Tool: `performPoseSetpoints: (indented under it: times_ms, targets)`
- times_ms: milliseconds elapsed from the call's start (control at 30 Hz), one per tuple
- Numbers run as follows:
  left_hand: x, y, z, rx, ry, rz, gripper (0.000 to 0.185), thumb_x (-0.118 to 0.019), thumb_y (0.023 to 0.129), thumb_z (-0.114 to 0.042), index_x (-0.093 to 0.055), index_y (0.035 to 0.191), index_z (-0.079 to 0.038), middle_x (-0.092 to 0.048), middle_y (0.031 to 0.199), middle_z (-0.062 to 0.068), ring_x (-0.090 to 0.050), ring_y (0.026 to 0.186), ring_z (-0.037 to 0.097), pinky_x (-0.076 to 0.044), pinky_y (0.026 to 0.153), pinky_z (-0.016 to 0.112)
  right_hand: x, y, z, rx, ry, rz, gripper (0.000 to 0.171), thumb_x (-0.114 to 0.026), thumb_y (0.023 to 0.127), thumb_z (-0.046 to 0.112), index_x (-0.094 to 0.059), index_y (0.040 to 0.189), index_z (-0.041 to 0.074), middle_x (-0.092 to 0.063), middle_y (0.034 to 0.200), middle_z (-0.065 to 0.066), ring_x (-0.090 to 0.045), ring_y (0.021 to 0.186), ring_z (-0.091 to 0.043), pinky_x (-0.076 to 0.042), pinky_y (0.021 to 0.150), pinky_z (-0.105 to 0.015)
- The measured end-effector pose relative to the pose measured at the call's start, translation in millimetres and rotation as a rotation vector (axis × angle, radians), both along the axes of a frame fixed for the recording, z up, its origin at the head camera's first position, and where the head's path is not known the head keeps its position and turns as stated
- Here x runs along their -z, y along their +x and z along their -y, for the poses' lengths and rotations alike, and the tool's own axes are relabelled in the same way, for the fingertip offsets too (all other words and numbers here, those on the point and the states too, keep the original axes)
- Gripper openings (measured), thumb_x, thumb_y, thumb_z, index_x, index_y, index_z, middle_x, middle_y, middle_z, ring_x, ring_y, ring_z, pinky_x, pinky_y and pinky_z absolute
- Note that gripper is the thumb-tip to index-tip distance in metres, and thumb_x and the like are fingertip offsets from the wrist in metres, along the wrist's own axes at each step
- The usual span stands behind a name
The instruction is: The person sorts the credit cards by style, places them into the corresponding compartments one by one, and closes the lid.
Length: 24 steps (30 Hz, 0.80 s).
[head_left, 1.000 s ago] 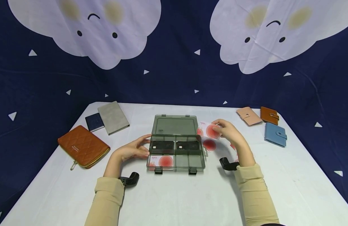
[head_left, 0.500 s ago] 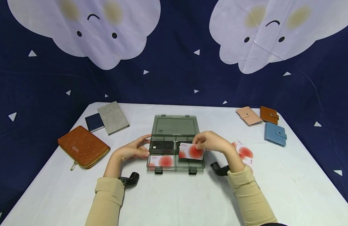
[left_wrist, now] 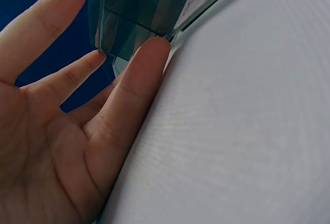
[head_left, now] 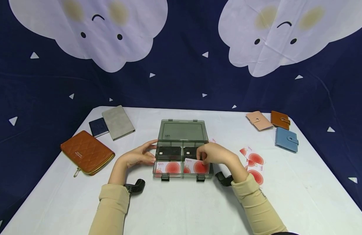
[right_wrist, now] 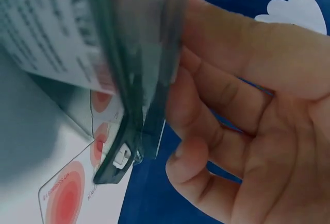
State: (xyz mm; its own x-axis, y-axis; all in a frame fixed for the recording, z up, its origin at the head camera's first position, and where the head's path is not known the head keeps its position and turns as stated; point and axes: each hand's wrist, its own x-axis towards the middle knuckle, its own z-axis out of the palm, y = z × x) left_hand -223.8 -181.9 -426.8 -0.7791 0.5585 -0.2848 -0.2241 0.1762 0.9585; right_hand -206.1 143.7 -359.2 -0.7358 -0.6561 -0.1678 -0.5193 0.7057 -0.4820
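Observation:
A translucent grey organizer case (head_left: 182, 130) stands with its lid folded back. Black cards (head_left: 168, 152) with small chips lie in its two back compartments. In the front left compartment is a white card with a red circle (head_left: 168, 167). My left hand (head_left: 138, 155) touches the case's left side with extended fingers, the thumb (left_wrist: 136, 74) low along its wall. My right hand (head_left: 217, 154) pinches another red-circle card (head_left: 193, 165), tilted into the front right compartment. In the right wrist view, that card's printed back (right_wrist: 49, 28) shows beside the case wall.
Loose red-circle cards (head_left: 255, 159) lie right of the case. At left are a brown quilted zip wallet (head_left: 87, 151), a navy booklet (head_left: 98, 126) and a grey notebook (head_left: 117, 122). Pink (head_left: 258, 120), brown (head_left: 279, 119) and blue (head_left: 285, 139) card holders sit at back right.
My right hand has carried the red-circle card left from beside the case, over the rim, then down into the front right compartment. My left hand has stayed at the case's left side.

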Motion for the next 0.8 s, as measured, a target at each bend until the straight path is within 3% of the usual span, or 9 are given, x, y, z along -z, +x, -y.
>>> performPoseSetpoints:
  times_ms: [367, 533, 667, 800]
  targets:
    - [0.3, 0.3, 0.1, 0.010, 0.014, -0.003, 0.090, -0.068, 0.080, -0.005, -0.011, 0.149, -0.013, -0.015, 0.147, 0.022, -0.059, 0.092, 0.014, -0.049, 0.082, 0.032, -4.5, 1.3, -1.3, -0.024, 0.027, -0.014, 0.017, -0.069, 0.074, -0.002, -0.073, 0.088, 0.007, -0.065, 0.076, 0.002, -0.053, 0.067, -0.006, -0.046, 0.064, -0.023]
    - [0.2, 0.3, -0.3, 0.008, 0.014, -0.001, 0.090, -0.068, 0.080, -0.004, -0.012, 0.149, -0.013, -0.015, 0.147, 0.022, -0.058, 0.091, 0.013, -0.049, 0.082, 0.032, -5.7, -4.0, -9.9, -0.019, -0.035, 0.011, 0.016, -0.068, 0.077, 0.000, -0.073, 0.090, 0.006, -0.066, 0.078, 0.001, -0.055, 0.070, -0.006, -0.046, 0.064, -0.023]
    - [-0.1, 0.3, -0.5, 0.006, 0.011, 0.000, 0.089, -0.068, 0.080, -0.004, -0.012, 0.149, -0.013, -0.015, 0.147, 0.022, -0.058, 0.091, 0.013, -0.050, 0.081, 0.032, -4.7, -14.0, -28.5, 0.054, -0.152, 0.061, 0.015, -0.065, 0.080, 0.000, -0.068, 0.094, 0.002, -0.062, 0.075, -0.002, -0.055, 0.065, -0.013, -0.046, 0.059, -0.027]
    - [-0.8, 0.6, -0.8, 0.004, 0.013, 0.002, 0.089, -0.067, 0.080, -0.003, -0.012, 0.149, -0.013, -0.016, 0.147, 0.022, -0.058, 0.090, 0.013, -0.050, 0.081, 0.032, -1.8, -22.4, -48.4, 0.214, -0.196, 0.039, 0.017, -0.065, 0.080, 0.001, -0.063, 0.097, -0.001, -0.060, 0.075, -0.005, -0.056, 0.065, -0.020, -0.045, 0.058, -0.030]
